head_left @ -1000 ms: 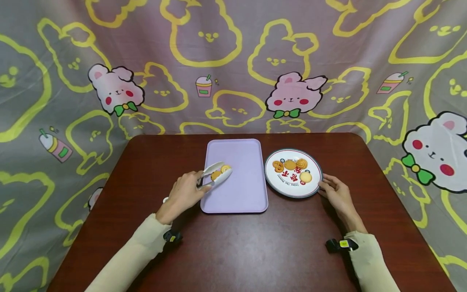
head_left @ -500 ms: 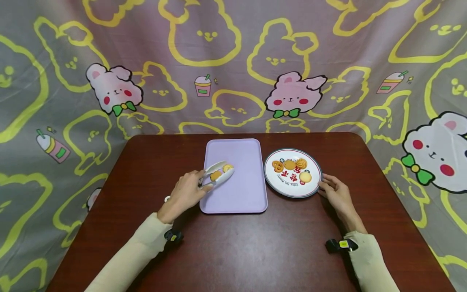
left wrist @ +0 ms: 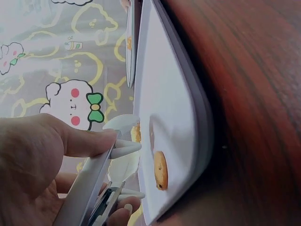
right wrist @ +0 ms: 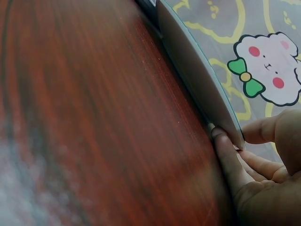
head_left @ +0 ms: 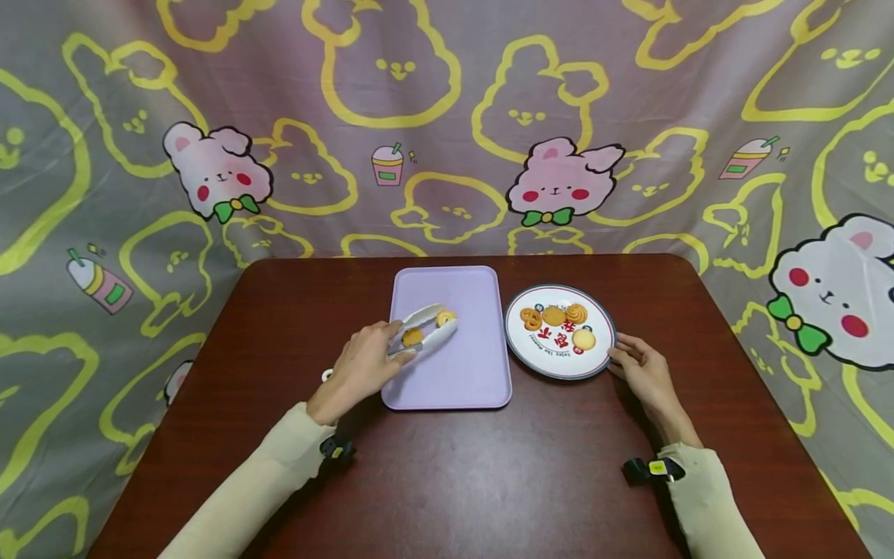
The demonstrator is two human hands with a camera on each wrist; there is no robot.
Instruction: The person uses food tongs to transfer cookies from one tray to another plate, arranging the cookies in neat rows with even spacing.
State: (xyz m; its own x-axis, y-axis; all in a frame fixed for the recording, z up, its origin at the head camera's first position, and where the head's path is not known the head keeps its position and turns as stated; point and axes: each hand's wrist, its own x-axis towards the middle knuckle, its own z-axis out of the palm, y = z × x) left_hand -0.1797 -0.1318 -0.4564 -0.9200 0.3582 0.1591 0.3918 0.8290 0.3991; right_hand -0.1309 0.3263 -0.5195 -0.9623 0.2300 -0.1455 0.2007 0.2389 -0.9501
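Note:
My left hand grips white-tipped tongs over the left side of the lilac tray. Between the tong ends is a pale swirled cookie. A brown cookie lies flat on the tray under the tongs, near its left edge. To the right of the tray stands a white round plate with a pretzel cookie, an oval cookie, a swirled cookie and a round pale cookie. My right hand pinches the plate's right rim between thumb and fingers.
Tray and plate sit side by side on a dark reddish-brown wooden table. A curtain with cartoon bears hangs behind the table and along both sides.
My left hand and the tongs have moved slightly right, and the pale swirled cookie has shifted right with the tong ends. The brown cookie stays behind. My right hand still holds the plate rim.

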